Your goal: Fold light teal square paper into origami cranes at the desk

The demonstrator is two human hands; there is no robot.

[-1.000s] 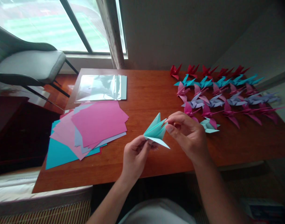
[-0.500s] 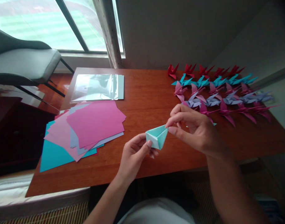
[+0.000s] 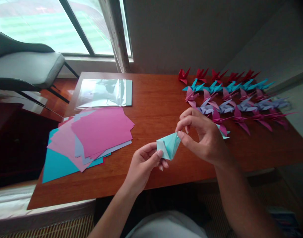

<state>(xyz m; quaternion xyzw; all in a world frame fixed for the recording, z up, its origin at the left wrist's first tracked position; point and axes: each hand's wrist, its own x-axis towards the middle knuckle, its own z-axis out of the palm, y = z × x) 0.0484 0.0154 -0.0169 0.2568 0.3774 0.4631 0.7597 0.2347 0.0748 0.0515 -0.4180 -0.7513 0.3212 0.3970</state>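
Note:
A half-folded light teal paper piece [image 3: 168,146] hangs just above the wooden table [image 3: 153,105], held between both hands. My left hand [image 3: 143,165] pinches its lower left corner with thumb and fingers. My right hand [image 3: 203,135] pinches its upper right tip between thumb and forefinger. A finished teal paper crane [image 3: 224,132] lies on the table just behind my right hand, mostly hidden by it.
Loose pink, lilac and teal paper sheets [image 3: 92,135] lie in a stack at the left. A clear plastic sleeve of paper [image 3: 104,92] sits behind them. Rows of folded cranes [image 3: 235,96] in red, teal, pink and lilac fill the right. A grey chair [image 3: 24,66] stands by the window.
The teal piece has been turned and pressed from a spread, winged shape into a more compact folded one. Both hands kept their pinch and drew slightly closer together.

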